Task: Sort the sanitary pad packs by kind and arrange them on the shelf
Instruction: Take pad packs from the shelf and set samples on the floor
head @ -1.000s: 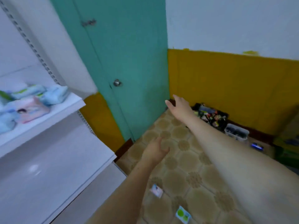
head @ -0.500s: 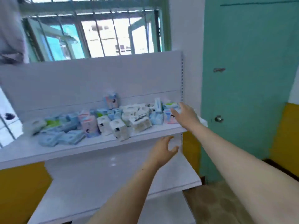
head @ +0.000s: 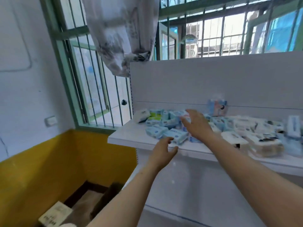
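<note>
Several sanitary pad packs lie jumbled on the white upper shelf (head: 127, 136). Light blue packs (head: 157, 131) are heaped at its left end, white packs (head: 265, 141) at its right, and one pink and blue pack (head: 217, 108) stands upright against the back panel. My right hand (head: 196, 124) reaches over the blue heap with fingers spread and holds nothing. My left hand (head: 162, 152) hovers lower, at the shelf's front edge, fingers loosely curved and empty.
A white lower shelf (head: 188, 202) sits below. To the left is a barred window (head: 98, 95) with a bunched curtain (head: 121, 33) hanging over the shelf's corner. A yellow and white wall (head: 41, 153) stands on the left, with a box (head: 55, 213) on the floor.
The view has swung left from the door and floor to the shelf's left end. Both hands now reach toward the blue packs instead of hanging over the floor.
</note>
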The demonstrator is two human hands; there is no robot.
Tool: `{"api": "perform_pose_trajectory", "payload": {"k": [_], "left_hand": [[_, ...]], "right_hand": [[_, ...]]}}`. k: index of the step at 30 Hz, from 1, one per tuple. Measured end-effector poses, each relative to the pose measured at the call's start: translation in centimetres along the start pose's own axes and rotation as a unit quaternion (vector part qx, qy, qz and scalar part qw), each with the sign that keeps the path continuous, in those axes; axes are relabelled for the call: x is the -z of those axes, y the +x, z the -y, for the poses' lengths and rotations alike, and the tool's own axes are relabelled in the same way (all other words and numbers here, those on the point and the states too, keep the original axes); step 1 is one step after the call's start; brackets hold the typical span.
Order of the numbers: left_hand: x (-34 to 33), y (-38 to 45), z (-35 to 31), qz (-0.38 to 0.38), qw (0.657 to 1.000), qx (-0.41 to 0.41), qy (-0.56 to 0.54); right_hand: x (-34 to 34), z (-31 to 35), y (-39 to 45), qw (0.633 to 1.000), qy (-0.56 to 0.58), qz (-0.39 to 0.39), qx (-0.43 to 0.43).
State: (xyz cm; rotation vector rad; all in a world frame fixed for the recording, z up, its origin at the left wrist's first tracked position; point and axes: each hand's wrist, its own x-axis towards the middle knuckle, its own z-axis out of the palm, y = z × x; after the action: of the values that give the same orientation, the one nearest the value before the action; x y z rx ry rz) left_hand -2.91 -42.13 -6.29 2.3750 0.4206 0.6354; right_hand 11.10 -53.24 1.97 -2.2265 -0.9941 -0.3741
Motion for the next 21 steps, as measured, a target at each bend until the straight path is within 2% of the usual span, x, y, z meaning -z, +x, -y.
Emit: {"api": "perform_pose_trajectory", "payload": {"k": [8,12,18,21], "left_hand": [[5.8,9.5,10.2,-0.067,0.996,0.043,0.044],[7.3,15.8,13.9,-0.068,0.994,0.057,0.056],[8.9,24.2,20.1,-0.083,0.992,0.078,0.053],[9.0,25.7,22.5,-0.090,0.990,0.082,0.076]], "right_hand": [[-10.5,2.5,11.0,0.998,0.014,0.043,0.046],[-14.1,1.9,17.7,0.997,0.020,0.062,0.049],[-19.6,1.2,28.0,0.993,-0.020,0.109,0.040],[-21.7,1.0,29.5,0.985,-0.076,0.150,0.031]]}}
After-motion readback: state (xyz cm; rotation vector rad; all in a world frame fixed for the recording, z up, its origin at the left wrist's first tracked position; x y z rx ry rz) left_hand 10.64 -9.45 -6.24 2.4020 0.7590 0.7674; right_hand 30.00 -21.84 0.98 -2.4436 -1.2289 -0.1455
